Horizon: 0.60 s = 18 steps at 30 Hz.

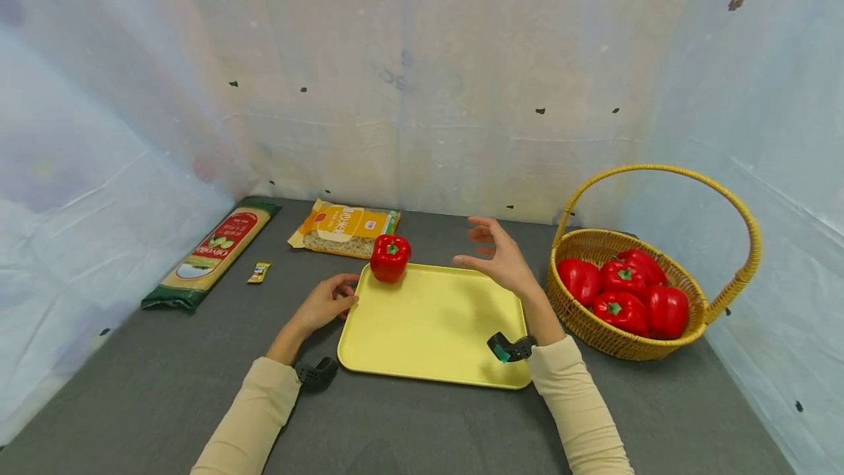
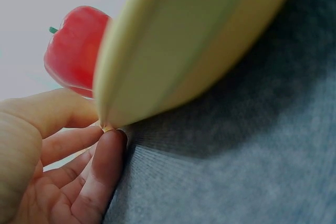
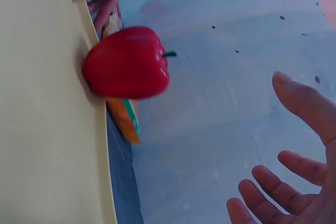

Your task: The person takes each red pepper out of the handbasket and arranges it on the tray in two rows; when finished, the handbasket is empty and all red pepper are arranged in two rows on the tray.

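Observation:
A yellow tray [image 1: 435,328] lies on the dark tabletop. One red bell pepper [image 1: 390,259] stands upright at its far left corner, its green stem up. My left hand [image 1: 327,304] is at the tray's left rim; in the left wrist view, the fingertips [image 2: 113,142] pinch the tray's edge [image 2: 157,51]. Above the tray's far right part hovers my right hand [image 1: 497,259], fingers spread apart and holding nothing. The right wrist view shows this hand [image 3: 302,182] apart from the bell pepper [image 3: 128,64].
At the right stands a yellow wicker basket [image 1: 593,332] with a tall handle, holding several red bell peppers [image 1: 620,314]. Behind the tray lies an orange food bag [image 1: 346,229]. Farther left are a green-ended packet [image 1: 214,251] and a small yellow sachet [image 1: 259,273].

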Each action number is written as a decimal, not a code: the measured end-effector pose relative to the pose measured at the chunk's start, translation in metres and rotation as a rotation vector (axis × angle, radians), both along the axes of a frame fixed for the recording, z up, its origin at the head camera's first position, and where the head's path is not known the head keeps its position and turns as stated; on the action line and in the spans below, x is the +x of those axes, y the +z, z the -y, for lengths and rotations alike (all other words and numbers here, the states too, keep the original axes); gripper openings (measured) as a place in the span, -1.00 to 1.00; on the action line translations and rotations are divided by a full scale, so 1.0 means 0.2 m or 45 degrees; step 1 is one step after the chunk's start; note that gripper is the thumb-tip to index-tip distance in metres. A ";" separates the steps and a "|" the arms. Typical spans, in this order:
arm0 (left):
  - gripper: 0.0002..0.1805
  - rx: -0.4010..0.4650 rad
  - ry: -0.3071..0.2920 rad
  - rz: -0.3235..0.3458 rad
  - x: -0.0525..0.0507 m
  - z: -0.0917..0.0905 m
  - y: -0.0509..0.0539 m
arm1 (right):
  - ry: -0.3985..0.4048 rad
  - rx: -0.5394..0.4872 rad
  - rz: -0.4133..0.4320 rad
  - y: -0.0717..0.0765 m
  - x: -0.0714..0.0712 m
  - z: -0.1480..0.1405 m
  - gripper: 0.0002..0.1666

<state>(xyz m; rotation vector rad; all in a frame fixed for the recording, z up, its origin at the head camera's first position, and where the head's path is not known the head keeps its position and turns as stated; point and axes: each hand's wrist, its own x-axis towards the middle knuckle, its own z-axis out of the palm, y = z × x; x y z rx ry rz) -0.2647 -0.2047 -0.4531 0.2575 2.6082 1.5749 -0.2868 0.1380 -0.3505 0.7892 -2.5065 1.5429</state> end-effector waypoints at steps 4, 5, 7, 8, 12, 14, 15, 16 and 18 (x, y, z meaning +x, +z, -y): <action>-0.51 -0.001 0.004 0.003 0.00 0.00 0.00 | -0.025 0.008 0.007 0.07 0.06 -0.08 -0.18; -0.51 -0.001 0.006 0.005 -0.01 0.00 0.00 | -0.032 0.007 0.009 0.09 0.08 -0.10 -0.18; -0.51 -0.003 0.003 0.003 -0.01 0.00 0.00 | -0.051 0.006 0.012 0.11 0.08 -0.15 -0.19; -0.51 -0.004 -0.001 0.001 -0.01 0.00 0.00 | -0.061 0.009 0.007 0.10 0.08 -0.18 -0.19; -0.50 0.008 -0.027 -0.017 0.02 -0.01 0.04 | -0.095 0.009 -0.007 0.07 0.03 -0.28 -0.19; -0.50 0.011 -0.039 -0.022 0.04 -0.01 0.06 | -0.113 0.004 -0.005 0.07 0.03 -0.32 -0.18; -0.50 0.012 -0.041 -0.023 0.04 -0.01 0.06 | -0.122 0.001 -0.001 0.07 0.03 -0.34 -0.18; -0.51 0.010 -0.039 -0.020 0.04 -0.01 0.06 | -0.135 0.003 0.001 0.07 0.03 -0.36 -0.17; -0.51 0.009 -0.038 -0.020 0.02 -0.01 0.03 | -0.166 0.018 0.016 0.09 0.03 -0.40 -0.17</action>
